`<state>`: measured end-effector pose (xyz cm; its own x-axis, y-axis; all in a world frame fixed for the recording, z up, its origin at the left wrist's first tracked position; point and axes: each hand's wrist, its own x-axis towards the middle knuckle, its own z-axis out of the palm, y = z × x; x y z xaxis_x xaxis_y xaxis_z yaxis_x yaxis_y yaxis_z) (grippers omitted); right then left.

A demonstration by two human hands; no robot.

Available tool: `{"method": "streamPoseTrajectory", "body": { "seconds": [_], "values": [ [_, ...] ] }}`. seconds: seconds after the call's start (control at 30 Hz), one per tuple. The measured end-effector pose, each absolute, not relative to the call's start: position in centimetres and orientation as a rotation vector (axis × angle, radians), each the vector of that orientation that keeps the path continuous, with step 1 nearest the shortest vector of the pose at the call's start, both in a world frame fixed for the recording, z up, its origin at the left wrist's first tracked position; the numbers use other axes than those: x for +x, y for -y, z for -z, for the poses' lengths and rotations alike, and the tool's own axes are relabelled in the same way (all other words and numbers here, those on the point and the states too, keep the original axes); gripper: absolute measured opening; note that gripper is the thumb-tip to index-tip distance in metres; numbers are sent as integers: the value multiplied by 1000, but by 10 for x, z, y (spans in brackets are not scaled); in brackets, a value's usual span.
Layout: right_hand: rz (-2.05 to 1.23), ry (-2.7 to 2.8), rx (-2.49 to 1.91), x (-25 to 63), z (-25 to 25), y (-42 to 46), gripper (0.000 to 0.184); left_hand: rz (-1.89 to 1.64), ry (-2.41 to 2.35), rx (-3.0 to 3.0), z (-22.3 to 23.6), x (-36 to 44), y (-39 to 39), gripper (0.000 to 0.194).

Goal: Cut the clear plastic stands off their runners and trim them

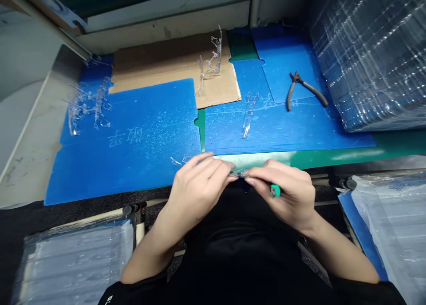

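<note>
At the table's front edge both hands meet over a small clear plastic part, mostly covered by fingers. My left hand is closed, pinching the part's left end. Fingers of my right hand are closed at its right end. A green-handled tool pokes out from under the right palm; its blade or tip cannot be made out. Small clear scraps lie just left of the left hand. Beyond the hands, a longer clear plastic piece rests on the blue sheet.
Grey-handled cutting pliers lie open at the right. Clear moulded frames stand on cardboard, and more clear frames pile at the left. A tall stack of clear trays borders the right; wrapped stacks flank my body.
</note>
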<state>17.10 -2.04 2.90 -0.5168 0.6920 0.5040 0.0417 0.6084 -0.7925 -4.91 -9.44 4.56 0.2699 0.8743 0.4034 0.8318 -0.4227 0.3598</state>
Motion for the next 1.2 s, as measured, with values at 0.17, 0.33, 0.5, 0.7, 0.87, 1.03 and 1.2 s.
{"method": "streamPoseTrajectory", "body": {
  "seconds": [0.17,0.33,0.5,0.7,0.87,1.03,1.2],
  "values": [
    [-795,2105,-562,173,-39,25,20,-976,-1635,2529,-38,-41,95,16],
    [-903,2243,-825,180,-50,32,23,-1347,-1663,2472,-26,-46,95,29],
    [-950,2283,-713,185,-55,41,17,-1512,-1652,2533,-21,-47,93,20],
    [-991,2318,-703,185,-57,47,23,-1501,-1657,2539,-21,-43,93,21],
    [-1018,2341,-715,186,-56,48,24,-1480,-1665,2546,-22,-43,95,24],
    [-1017,2323,-746,187,-55,48,23,-1426,-1702,2565,-25,-42,97,23],
    [-919,2332,-778,189,-56,49,23,-1371,-1694,2589,-25,-40,95,27]
  ]
}}
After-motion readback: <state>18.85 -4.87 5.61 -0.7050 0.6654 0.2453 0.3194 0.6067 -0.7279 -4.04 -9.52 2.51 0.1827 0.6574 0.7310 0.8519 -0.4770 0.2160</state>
